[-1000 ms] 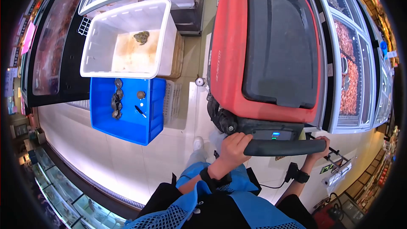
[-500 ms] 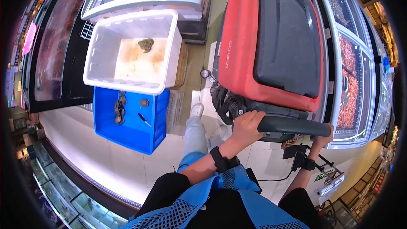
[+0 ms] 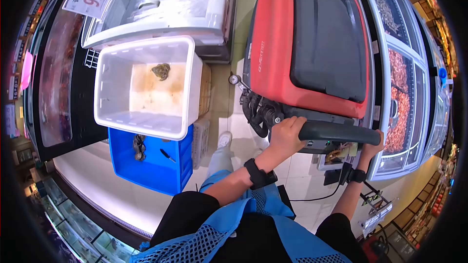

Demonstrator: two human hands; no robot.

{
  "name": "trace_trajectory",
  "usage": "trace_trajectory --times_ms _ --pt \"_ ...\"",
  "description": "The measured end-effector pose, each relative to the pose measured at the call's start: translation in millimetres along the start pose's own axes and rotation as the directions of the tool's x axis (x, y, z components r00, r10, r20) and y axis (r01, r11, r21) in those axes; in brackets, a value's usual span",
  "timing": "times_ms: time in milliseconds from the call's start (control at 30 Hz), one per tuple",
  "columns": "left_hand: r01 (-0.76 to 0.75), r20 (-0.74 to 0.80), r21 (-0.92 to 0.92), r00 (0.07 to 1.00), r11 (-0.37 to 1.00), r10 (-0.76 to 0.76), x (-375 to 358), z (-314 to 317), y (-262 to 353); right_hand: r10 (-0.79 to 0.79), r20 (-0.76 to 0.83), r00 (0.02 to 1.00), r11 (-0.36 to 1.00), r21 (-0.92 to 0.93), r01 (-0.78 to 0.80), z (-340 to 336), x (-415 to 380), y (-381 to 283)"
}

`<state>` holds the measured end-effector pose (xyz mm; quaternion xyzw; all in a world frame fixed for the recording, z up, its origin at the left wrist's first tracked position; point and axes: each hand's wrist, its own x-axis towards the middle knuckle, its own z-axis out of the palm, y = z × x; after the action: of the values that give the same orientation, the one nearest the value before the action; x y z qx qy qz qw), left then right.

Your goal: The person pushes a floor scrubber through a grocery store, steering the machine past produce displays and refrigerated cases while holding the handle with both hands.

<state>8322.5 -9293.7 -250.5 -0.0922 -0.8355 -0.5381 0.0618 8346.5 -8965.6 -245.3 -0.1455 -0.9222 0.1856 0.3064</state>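
Note:
My left hand [image 3: 287, 137] is wrapped round the left end of the dark handle [image 3: 341, 133] of a red and black walk-behind floor scrubber [image 3: 273, 63]. At the handle's other end, my right hand [image 3: 373, 143] grips it too, fingers partly hidden. The machine's black lid [image 3: 329, 39] is closed. Beneath my left hand hang black ribbed hoses [image 3: 256, 112]. Both wrists carry black bands, and a cable runs from the right one. Small green lights show on the panel under the handle.
Left of the scrubber stand a white tub [image 3: 112, 112] holding a dark lump [image 3: 161, 71] and a blue tub [image 3: 146, 173] with dark shellfish-like items and a black-handled tool. A glass-topped freezer [image 3: 224, 5] lies ahead left. Display cases [image 3: 382, 117] line the right side, close to the machine.
The tubs and left freezer have shifted down the view toward me, while the scrubber stays ahead of me: I have advanced with it. Both hands keep their hold on the handle.

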Motion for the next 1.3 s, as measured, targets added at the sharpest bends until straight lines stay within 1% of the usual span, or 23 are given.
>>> trace_trajectory --times_ms 133,200,233,300,367,433,500,633,700,733,767,833,867,933,967,1033,1100,1167,1300 --pt "0.0 -0.03 0.007 1.0 1.0 0.0 31.8 14.9 -3.6 0.006 -0.001 1.0 1.0 0.007 -0.006 23.7 32.4 13.5" --pt "0.024 -0.051 0.028 0.998 0.999 -0.022 49.1 25.9 -2.3 0.002 -0.007 1.0 0.998 0.062 -0.001 36.4 53.8 21.8" --pt "0.039 -0.047 0.029 0.998 0.999 -0.037 52.4 32.3 -2.1 0.005 0.008 1.0 0.998 0.059 -0.005 37.1 59.7 23.6" --pt "0.016 -0.077 0.033 0.997 0.999 -0.013 71.1 41.7 -6.5 -0.029 -0.011 1.0 0.998 0.061 0.03 51.0 81.9 20.4" --pt "0.026 -0.083 0.018 0.996 1.0 -0.025 96.5 50.7 -4.0 -0.042 -0.023 0.999 0.995 0.086 0.043 69.7 109.5 28.3" --pt "0.02 -0.127 0.042 0.992 0.999 -0.015 110.3 52.6 -10.4 -0.034 -0.019 0.999 0.995 0.097 0.035 77.3 115.2 30.6" --pt "0.006 -0.137 0.038 0.991 0.999 0.0 124.2 53.0 -15.8 -0.034 -0.003 0.999 0.999 0.029 0.034 88.0 128.6 26.6" --pt "0.006 -0.119 0.03 0.993 1.0 -0.003 150.2 46.6 -25.9 -0.019 0.001 1.0 0.999 0.043 0.019 103.7 142.2 15.7" --pt "-0.026 -0.126 0.034 0.991 0.999 0.03 174.9 42.3 -33.7 -0.016 -0.022 1.0 1.0 -0.007 0.016 117.8 155.8 9.5" --pt "-0.019 -0.11 0.027 0.994 0.999 0.022 181.4 41.6 -37.2 -0.002 -0.003 1.0 0.999 0.032 0.002 122.2 161.2 0.2" --pt "-0.003 -0.084 0.02 0.996 1.0 0.005 183.1 39.9 -38.9 -0.006 0.007 1.0 0.999 0.033 0.006 125.0 163.5 -2.4" --pt "-0.04 -0.08 0.015 0.996 0.999 0.041 203.3 33.6 -43.4 -0.038 -0.02 0.999 0.998 0.051 0.039 138.1 175.9 -7.3" --pt "-0.034 -0.092 0.009 0.995 0.999 0.035 211.8 33.8 -47.0 -0.031 -0.05 0.998 0.998 0.05 0.034 146.5 183.9 -10.7" --pt "-0.004 -0.082 -0.009 0.997 1.0 0.003 224.9 32.4 -48.3 -0.014 -0.025 1.0 0.999 0.05 0.015 153.5 191.9 -16.6" --pt "-0.03 -0.079 -0.015 0.996 0.999 0.028 235.6 32.3 -52.4 -0.02 -0.022 1.0 0.998 0.052 0.021 159.5 198.5 -18.9" --pt "0.016 -0.088 0.011 0.996 1.0 -0.015 250.9 30.9 -56.6 0.026 -0.032 0.999 0.998 0.055 -0.024 172.4 209.4 -22.4" --pt "0.033 -0.07 -0.017 0.997 0.999 -0.034 269.1 26.7 -58.3 0.048 -0.019 0.999 0.999 0.014 -0.048 184.8 221.9 -24.9" --pt "0.016 -0.087 -0.014 0.996 1.0 -0.017 288.6 26.6 -63.2 0.018 -0.036 0.999 0.999 0.027 -0.018 200.3 234.9 -22.6" --pt "0.051 -0.102 0.036 0.994 0.998 -0.047 325.6 29.0 -73.0 -0.011 -0.056 0.998 0.998 0.058 0.014 220.9 265.4 -44.8"
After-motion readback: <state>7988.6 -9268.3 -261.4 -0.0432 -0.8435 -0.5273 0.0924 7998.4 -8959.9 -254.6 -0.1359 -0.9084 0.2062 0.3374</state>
